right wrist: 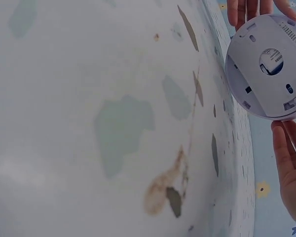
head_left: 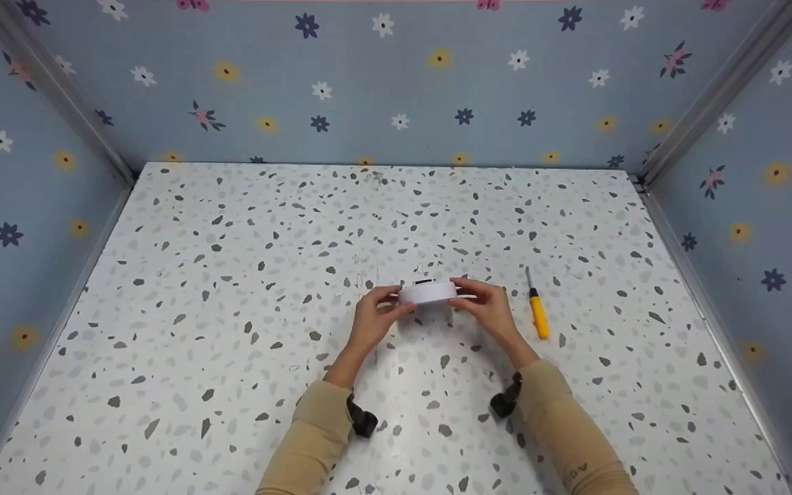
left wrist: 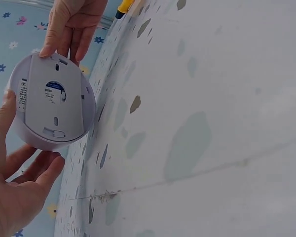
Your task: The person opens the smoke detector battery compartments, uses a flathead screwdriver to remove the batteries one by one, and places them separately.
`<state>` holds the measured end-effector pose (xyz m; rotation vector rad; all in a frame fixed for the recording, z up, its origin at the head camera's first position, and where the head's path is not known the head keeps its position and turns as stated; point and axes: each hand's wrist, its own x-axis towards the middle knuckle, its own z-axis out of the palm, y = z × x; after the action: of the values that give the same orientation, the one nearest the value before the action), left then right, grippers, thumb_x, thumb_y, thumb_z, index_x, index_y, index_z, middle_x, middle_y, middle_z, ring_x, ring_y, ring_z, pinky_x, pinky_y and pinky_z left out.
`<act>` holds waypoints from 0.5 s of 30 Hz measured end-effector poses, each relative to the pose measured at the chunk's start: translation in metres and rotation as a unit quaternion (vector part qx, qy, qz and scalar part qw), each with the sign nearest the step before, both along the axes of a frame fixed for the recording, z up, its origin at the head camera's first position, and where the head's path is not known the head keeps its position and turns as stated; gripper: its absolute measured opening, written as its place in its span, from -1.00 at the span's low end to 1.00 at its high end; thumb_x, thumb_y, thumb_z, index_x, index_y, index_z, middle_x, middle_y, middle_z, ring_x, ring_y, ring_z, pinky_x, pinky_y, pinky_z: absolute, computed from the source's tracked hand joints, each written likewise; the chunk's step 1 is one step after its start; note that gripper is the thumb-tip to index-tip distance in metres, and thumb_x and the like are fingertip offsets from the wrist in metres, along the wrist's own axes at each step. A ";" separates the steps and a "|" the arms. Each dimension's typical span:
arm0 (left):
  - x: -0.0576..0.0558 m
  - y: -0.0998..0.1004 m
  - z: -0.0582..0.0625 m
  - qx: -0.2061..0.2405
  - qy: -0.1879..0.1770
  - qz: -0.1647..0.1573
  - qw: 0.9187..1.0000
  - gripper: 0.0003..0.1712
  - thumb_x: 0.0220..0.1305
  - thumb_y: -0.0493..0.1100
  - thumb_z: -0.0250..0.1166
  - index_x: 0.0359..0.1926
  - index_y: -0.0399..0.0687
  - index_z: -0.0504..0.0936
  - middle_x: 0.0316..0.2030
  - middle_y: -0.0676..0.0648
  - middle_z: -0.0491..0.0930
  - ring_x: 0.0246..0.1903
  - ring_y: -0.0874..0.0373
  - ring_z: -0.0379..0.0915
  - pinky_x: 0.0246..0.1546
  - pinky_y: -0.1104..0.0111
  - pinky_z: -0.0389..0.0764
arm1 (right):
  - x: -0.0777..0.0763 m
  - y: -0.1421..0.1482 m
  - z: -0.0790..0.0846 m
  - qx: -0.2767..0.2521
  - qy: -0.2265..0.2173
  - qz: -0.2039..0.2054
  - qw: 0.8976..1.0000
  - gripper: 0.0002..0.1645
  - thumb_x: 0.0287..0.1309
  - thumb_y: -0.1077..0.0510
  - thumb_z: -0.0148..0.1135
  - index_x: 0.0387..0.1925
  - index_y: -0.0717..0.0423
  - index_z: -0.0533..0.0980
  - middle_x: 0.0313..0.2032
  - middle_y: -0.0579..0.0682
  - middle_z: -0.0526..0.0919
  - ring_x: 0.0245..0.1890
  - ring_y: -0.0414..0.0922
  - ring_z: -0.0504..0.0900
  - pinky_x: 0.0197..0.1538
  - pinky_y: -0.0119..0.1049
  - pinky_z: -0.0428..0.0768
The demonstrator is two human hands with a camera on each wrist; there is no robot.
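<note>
Both hands hold a round white smoke detector a little in front of the person, near the table's middle. My left hand grips its left rim, thumb on the near side and fingers around the far side. On the opposite rim, my right hand holds it the same way. The left wrist view shows the detector's back, with a slotted mounting plate, a round central hole and a printed label. In the right wrist view the plate is seen at a slant.
A screwdriver with a yellow handle lies on the speckled white table, right of the right hand, its tip pointing away. Flower-patterned panels stand behind the table and along both sides. Black wrist cameras hang by the sleeves.
</note>
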<state>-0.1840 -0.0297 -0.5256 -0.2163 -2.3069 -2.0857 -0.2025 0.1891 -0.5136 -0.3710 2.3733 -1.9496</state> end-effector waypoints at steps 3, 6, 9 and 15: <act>0.005 -0.001 0.010 0.020 0.012 -0.001 1.000 -0.52 -0.04 -0.34 0.33 -0.09 -0.56 0.44 -0.15 -0.37 0.45 -0.13 -0.20 0.39 -0.09 0.13 0.48 | -0.004 0.002 -0.010 -0.001 -0.003 -0.007 1.000 -0.51 -0.09 0.27 0.29 -0.04 0.33 0.47 -0.08 0.14 0.55 -0.13 0.03 0.52 -0.21 -0.30 0.58; 0.009 -0.001 0.017 0.038 0.023 0.000 0.999 -0.56 -0.05 -0.41 0.30 -0.12 -0.59 0.44 -0.15 -0.40 0.45 -0.13 -0.23 0.39 -0.09 0.14 0.48 | -0.006 0.004 -0.015 0.004 0.003 -0.013 1.000 -0.51 -0.10 0.21 0.31 -0.05 0.28 0.49 -0.09 0.10 0.56 -0.15 -0.02 0.54 -0.21 -0.29 0.58; 0.010 -0.001 0.018 0.051 0.033 0.003 0.998 -0.61 -0.04 -0.44 0.28 -0.14 -0.59 0.46 -0.17 -0.41 0.46 -0.14 -0.24 0.40 -0.11 0.17 0.50 | -0.006 0.004 -0.016 0.012 0.008 -0.022 1.000 -0.51 -0.10 0.17 0.32 -0.06 0.23 0.51 -0.11 0.07 0.57 -0.17 -0.05 0.55 -0.21 -0.30 0.58; 0.007 0.001 0.016 0.075 0.037 0.011 0.996 -0.66 -0.04 -0.47 0.27 -0.17 -0.57 0.49 -0.19 -0.41 0.49 -0.15 -0.23 0.42 -0.13 0.21 0.52 | -0.006 0.005 -0.016 0.040 0.006 -0.050 0.998 -0.55 -0.11 0.10 0.33 -0.09 0.14 0.55 -0.15 0.01 0.60 -0.19 -0.11 0.55 -0.19 -0.34 0.57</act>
<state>-0.1765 -0.0289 -0.5092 -0.2583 -2.0906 -2.1896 -0.2081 0.1938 -0.5296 -0.2663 2.5132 -1.8899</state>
